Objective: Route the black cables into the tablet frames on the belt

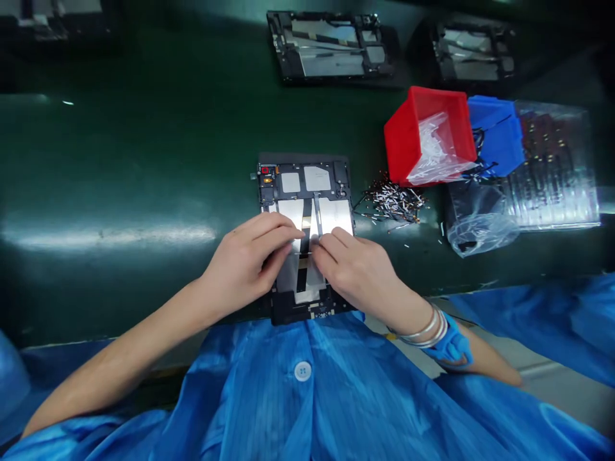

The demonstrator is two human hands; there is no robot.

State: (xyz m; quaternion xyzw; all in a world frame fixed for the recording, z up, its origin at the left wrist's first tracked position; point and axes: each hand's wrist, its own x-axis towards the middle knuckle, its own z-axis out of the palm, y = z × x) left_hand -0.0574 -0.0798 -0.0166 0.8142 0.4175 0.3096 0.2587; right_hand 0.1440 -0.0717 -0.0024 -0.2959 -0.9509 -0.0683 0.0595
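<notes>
An opened tablet (314,179) lies at the table's front edge, its inner side up, with silver panels and a dark flex cable (306,211) running down the middle. My left hand (252,256) is over its left half, thumb and fingers pinched near that cable. Facing it from the right, my right hand (355,266) is pinched too, its fingertips low over the panels just right of the cable. Whatever small piece the fingers hold is hidden or too small to name. The fingertips of both hands are only a little apart.
Right of the tablet lies a pile of small black and white parts (396,200). Behind it stand a red bin (401,144) with a plastic bag, a blue bin (504,137) and a clear tray (562,173). More opened tablets (331,48) lie along the back. A blue-clothed person (552,320) is at right.
</notes>
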